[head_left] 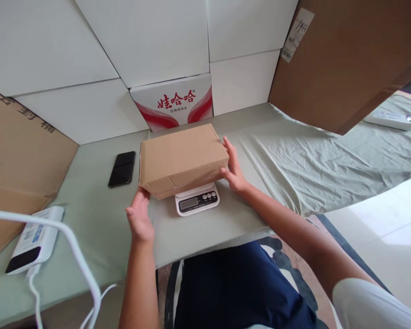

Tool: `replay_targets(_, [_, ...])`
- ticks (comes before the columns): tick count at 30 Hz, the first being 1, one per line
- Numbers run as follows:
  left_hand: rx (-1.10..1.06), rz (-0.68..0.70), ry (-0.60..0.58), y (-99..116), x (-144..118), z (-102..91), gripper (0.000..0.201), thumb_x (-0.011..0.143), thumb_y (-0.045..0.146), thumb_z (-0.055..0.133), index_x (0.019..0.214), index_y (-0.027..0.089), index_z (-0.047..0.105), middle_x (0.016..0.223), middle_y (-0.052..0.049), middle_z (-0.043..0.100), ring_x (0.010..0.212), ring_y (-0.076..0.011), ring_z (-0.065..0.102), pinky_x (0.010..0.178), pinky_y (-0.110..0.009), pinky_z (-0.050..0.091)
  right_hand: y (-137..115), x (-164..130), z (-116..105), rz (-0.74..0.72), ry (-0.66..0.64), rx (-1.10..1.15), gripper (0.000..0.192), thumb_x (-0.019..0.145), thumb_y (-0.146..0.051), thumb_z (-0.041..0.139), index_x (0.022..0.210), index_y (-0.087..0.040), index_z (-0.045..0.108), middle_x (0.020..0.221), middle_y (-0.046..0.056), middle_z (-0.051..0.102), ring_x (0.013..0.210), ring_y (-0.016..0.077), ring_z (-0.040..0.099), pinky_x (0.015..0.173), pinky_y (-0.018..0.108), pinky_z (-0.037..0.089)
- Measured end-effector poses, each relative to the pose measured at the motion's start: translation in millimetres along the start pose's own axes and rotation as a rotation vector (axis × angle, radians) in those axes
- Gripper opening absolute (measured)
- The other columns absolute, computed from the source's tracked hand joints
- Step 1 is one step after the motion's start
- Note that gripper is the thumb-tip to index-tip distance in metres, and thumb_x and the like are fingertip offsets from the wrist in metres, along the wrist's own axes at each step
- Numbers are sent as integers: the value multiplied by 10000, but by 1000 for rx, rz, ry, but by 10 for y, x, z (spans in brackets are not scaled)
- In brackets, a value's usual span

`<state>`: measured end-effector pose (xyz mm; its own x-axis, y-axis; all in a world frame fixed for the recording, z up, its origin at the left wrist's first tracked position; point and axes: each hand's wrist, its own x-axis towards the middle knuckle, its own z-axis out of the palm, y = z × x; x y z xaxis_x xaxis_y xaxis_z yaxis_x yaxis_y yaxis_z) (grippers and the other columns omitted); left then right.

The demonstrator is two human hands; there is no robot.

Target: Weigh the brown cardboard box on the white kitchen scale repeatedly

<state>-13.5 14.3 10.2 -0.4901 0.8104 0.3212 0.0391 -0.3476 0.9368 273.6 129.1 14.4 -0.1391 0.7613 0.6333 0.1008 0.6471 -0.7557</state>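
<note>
A closed brown cardboard box (185, 157) sits over a small white kitchen scale (197, 201), covering most of it. Only the scale's front panel, with a grey display and several round buttons, shows below the box. Whether the box's full weight rests on the scale, I cannot tell. My left hand (141, 217) supports the box's lower left corner, its fingertips partly hidden behind it and its thumb held away. At the right end, my right hand (234, 169) grips the box with the thumb near the front corner and the fingers along the side.
A black phone (122, 169) lies left of the box. Farther left are a white power bank (37, 240) and a white cable (84, 265). White cartons (171, 103) line the back; large brown cardboard (342, 59) stands at right. Green cloth (277, 151) covers the table.
</note>
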Motion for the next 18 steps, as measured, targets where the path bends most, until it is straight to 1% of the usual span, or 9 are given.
replay_targets(3, [-32,166,145,95,41,-79,739,954,813,316,1422,376,685,1624,-23,563,1580,-305,412,1316,-499,268,106,137,-225,48,292,-25,915,887,-891,358,1676,-527,69,1709,31,250,1605,429,315,1241,732,307])
replay_targets(4, [-37,182,181,112,55,-104,713,965,799,307,1425,399,677,1631,-6,553,1587,-295,401,1323,-504,256,168,185,-320,90,381,-36,899,896,-890,293,1670,-546,-11,1719,20,212,1618,434,293,1228,750,299])
replay_targets(5, [-35,177,194,119,66,-124,703,965,796,309,1427,410,672,1636,2,547,1592,-292,393,1327,-512,247,240,227,-411,137,434,-38,882,902,-884,238,1658,-559,-78,1720,18,194,1623,440,289,1212,769,295])
replay_targets(6, [-29,163,188,117,75,-136,701,960,799,319,1428,413,670,1640,3,543,1595,-294,387,1328,-518,245,317,259,-487,177,456,-33,870,902,-880,193,1648,-565,-126,1717,21,193,1619,447,301,1192,785,301])
replay_targets(8, [-18,134,158,98,83,-139,714,952,810,323,1429,407,669,1643,-3,539,1596,-299,384,1324,-519,255,461,290,-570,231,427,-11,886,884,-885,150,1642,-553,-169,1707,41,222,1594,453,358,1155,792,342])
replay_targets(11, [-24,105,134,70,84,-111,730,960,811,299,1426,393,673,1633,-15,551,1588,-296,399,1316,-509,275,565,273,-513,274,354,56,961,853,-904,194,1672,-500,-106,1699,82,291,1541,439,454,1134,753,414])
replay_targets(13, [-37,83,124,60,84,-91,741,963,811,280,1429,389,672,1621,-14,565,1581,-286,413,1314,-497,284,528,249,-408,291,302,106,982,852,-905,247,1691,-458,-2,1689,99,351,1519,424,488,1142,719,440])
replay_targets(15, [-42,53,94,45,83,-74,769,960,822,258,1433,379,672,1615,-19,573,1573,-277,427,1307,-475,300,423,225,-298,294,211,151,971,863,-903,279,1689,-416,129,1663,108,425,1497,403,518,1158,674,459])
replay_targets(18, [-39,10,20,1,62,-49,845,924,873,278,1426,331,690,1596,-65,591,1547,-303,465,1291,-463,325,220,171,-161,287,78,225,946,873,-913,318,1648,-371,304,1598,117,534,1420,378,595,1151,623,496])
